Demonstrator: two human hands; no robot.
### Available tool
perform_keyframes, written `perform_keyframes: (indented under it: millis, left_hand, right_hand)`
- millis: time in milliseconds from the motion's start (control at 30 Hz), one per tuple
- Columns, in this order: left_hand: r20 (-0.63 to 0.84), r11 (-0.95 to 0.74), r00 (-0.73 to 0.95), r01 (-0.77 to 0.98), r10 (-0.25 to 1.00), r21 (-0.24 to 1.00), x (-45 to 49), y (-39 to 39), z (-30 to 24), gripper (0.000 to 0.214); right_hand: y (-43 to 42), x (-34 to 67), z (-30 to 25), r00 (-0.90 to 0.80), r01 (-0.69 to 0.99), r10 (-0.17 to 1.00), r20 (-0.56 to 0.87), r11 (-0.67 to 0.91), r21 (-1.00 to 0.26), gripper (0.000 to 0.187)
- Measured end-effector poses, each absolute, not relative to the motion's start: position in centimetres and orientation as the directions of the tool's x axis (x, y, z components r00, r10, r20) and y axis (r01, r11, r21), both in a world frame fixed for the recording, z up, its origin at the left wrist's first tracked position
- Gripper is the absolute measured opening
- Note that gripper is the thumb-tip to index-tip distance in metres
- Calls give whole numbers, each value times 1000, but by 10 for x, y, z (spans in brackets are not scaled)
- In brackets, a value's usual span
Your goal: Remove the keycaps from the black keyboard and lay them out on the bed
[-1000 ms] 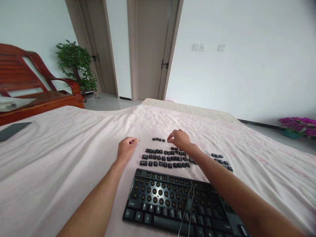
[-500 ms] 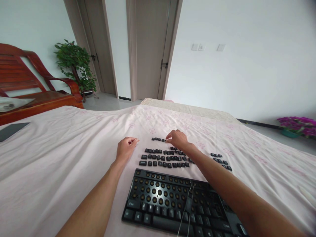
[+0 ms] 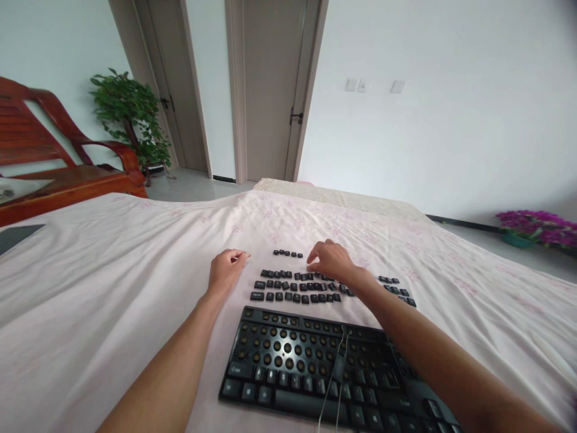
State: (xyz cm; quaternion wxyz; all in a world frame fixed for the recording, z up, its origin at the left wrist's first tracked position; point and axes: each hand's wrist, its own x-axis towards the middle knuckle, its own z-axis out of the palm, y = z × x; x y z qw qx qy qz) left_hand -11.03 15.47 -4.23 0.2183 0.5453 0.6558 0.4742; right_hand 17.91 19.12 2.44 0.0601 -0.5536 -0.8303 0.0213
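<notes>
My left hand (image 3: 226, 269) rests on the cloth left of the keycaps, thumb and fingertips pressed together; whether anything small is between them is hidden. To the right, my right hand (image 3: 332, 260) hovers over the upper keycaps with thumb and fingers apart, holding nothing visible. A short row of black keycaps (image 3: 287, 254) lies between the two hands. Below it are longer rows of keycaps (image 3: 295, 297), partly covered by my right hand. Nearest me is a black keyboard (image 3: 288, 400), its upper rows bare of caps. A wire keycap puller (image 3: 339, 368) lies across it.
More keycaps (image 3: 396, 290) lie to the right, partly behind my right forearm. A pinkish flowered cloth (image 3: 157, 270) covers the surface. A dark flat object (image 3: 18, 236) is at the left edge. Beyond stand a wooden bench (image 3: 90, 180), a potted plant (image 3: 128, 114) and purple flowers (image 3: 536, 225).
My right hand has let go of a keycap at the right end of the short row, drawn slightly right and opened its fingers. The left hand keeps its pinch. The view has shifted slightly.
</notes>
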Motion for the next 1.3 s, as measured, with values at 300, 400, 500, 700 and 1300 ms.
perform_keyframes:
  millis: [300, 400, 500, 700, 1300]
  left_hand:
    - [236, -46, -310, 515, 921, 856, -111, 155, -44, 33]
    - [245, -54, -308, 519, 919, 853, -112, 156, -45, 34]
    - [247, -53, -313, 520, 917, 852, -111, 156, -44, 33]
    - [240, -41, -316, 525, 918, 850, -110, 154, -41, 31]
    - [234, -39, -313, 523, 921, 852, -110, 153, -40, 34]
  right_hand:
    - [207, 177, 23, -325, 937, 939, 110, 336, -96, 9]
    - [215, 175, 22, -299, 945, 947, 119, 311, -100, 10]
    - [220, 173, 19, -303, 945, 947, 104, 312, -96, 10]
    - [224, 176, 12, -300, 945, 952, 64, 306, -119, 14]
    - [197, 199, 28, -380, 921, 925, 16, 380, -83, 12]
